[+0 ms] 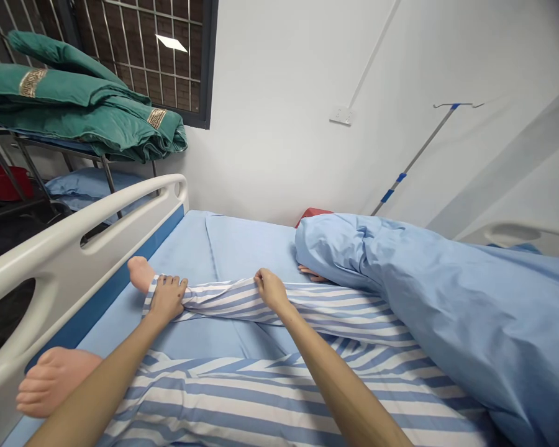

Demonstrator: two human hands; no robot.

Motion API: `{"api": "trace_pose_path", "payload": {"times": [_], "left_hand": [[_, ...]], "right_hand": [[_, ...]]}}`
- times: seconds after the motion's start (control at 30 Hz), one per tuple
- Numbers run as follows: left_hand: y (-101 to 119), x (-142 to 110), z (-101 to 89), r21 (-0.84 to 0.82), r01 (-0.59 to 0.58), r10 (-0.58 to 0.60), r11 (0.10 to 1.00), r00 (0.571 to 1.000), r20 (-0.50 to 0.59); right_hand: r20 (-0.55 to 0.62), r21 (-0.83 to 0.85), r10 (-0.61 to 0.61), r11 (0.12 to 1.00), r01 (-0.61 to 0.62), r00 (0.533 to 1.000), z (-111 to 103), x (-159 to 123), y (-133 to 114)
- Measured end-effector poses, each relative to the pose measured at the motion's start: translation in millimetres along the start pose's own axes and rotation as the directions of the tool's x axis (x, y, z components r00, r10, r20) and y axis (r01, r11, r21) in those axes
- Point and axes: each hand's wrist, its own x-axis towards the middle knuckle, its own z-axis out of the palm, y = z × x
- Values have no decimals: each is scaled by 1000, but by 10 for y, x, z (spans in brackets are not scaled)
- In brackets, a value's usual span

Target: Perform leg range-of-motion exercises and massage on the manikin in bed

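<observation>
Perhaps the trousers (223, 391), lying along the bed (256, 242), could twist or bunch, because pressure falls on 2 separate spots of 1 leg (230, 301); an uneven pull might also knock the far foot (141, 273) on the footboard (63, 273). The left hand (168, 297) is slightly spread, palm down near the cuff (148, 302); whether it grips, I cannot tell. The right hand (271, 288) is nearly closed, pinching cloth midway up.

The left hand (168, 298) is bare and slim-fingered, with small dark marks on its thumb side, too blurred to make out. Behind it, the bare left forearm (115, 371) widens steadily. Behind the likewise bare right hand (272, 290), the uncovered right forearm (326, 365) is slender and smooth, broadening farther back.
</observation>
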Motion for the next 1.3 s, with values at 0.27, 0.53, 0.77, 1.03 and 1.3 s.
{"api": "trace_pose_path", "payload": {"times": [0.27, 0.53, 0.77, 1.03, 1.3], "left_hand": [[-39, 3, 5, 29, -60, 60, 998, 998, 15], [68, -212, -75, 70, -189, 196, 979, 975, -101], [428, -322, -4, 64, -381, 367, 922, 915, 170], [369, -284, 188, 97, -270, 237, 958, 935, 265], [146, -371, 93, -55, -422, 413, 905, 840, 351]], "right_hand": [[39, -1, 77, 997, -77, 996, 14, -117, 156], [128, -62, -48, 997, 56, 991, -72, -151, 284], [79, -42, 35, 999, -32, 996, 40, -11, 237], [25, 16, 53, 998, -54, 998, 76, 125, 287], [-24, 118, 81, 990, -77, 996, -7, 239, 212]]}}
